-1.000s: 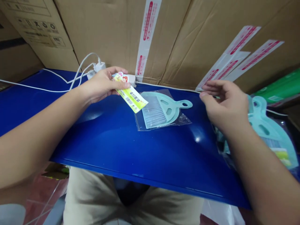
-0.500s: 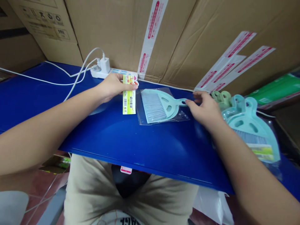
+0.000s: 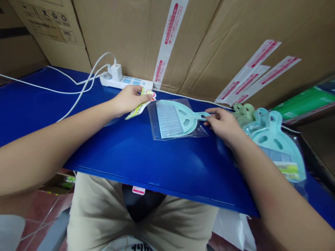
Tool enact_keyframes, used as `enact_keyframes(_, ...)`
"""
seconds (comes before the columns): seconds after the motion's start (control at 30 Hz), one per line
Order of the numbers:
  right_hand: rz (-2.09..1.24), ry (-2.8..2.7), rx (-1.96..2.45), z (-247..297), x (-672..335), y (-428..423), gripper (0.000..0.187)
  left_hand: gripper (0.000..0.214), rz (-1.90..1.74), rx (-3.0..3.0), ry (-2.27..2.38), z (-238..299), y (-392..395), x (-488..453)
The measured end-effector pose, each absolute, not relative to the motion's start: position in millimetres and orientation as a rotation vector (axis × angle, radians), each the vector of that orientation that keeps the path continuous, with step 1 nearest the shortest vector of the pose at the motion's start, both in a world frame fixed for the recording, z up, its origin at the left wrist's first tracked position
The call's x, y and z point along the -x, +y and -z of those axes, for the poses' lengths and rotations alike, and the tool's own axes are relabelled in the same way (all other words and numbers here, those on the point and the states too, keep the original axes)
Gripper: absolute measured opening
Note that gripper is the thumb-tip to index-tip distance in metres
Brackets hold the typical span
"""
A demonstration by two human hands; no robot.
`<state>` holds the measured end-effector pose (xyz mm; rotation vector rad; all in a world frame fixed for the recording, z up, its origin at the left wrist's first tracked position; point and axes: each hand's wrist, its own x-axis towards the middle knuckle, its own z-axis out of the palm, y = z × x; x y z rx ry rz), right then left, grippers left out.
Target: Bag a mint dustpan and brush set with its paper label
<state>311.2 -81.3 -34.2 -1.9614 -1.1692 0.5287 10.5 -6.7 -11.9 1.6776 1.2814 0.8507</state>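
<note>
A yellow-green and white printed label card (image 3: 140,106) is pinched between the thumb and fingers of my left hand (image 3: 132,100), tilted so its face is partly turned away. Just right of it, a light blue dustpan-and-brush set (image 3: 187,120) lies flat in a clear plastic bag (image 3: 155,130), bristles toward the left. My right hand (image 3: 222,122) closes thumb and fingers on the end of the set's handle. More wrapped light blue dustpan sets (image 3: 274,137) are beyond my right wrist, one with a similar label inside its bag.
A white power strip (image 3: 128,83) with plugged-in chargers and white cables sits at the back of the blue table (image 3: 157,167). Tall cardboard boxes (image 3: 125,38) stand behind it. Pale green dustpan handles (image 3: 244,109) and a green package (image 3: 309,101) are at the right.
The label card in my left hand has tilted from hanging upright and face-on to slanting down to the left. My right hand has stayed at the handle end, fingers drawn in slightly.
</note>
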Motion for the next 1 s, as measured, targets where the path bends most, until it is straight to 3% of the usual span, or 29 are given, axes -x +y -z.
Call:
enact_keyframes(0.13, -0.387, -1.337, 1.957, 46.2, -319.1, -79.1, 0.032, 0.042, -0.861, -1.710, 1.365, 11.4, -9.1, -12.3)
enact_keyframes(0.33, 0.281, -1.640, 1.653, 54.3, -315.4, -90.7, 0.035, 0.035, -0.826, -1.783, 1.308, 7.0, -10.7, -11.2)
enact_keyframes(0.63, 0.406, -2.379, 1.033, 62.9, -228.5, -129.1, 0.037, 0.035, -0.718, -1.668, 1.264, 11.2, -15.0, -18.2)
enact_keyframes(0.83, 0.443, -2.343, 1.102, 63.3, -227.0, -131.7, 0.037, 0.034, -0.632, -1.721, 1.248, 15.1, -13.6, -18.0)
enact_keyframes(1.0, 0.377, -1.928, 1.610, 38.7, -269.5, -115.2, 0.035, 0.030, -0.582, -1.849, 1.210, 15.5, -11.6, -15.3)
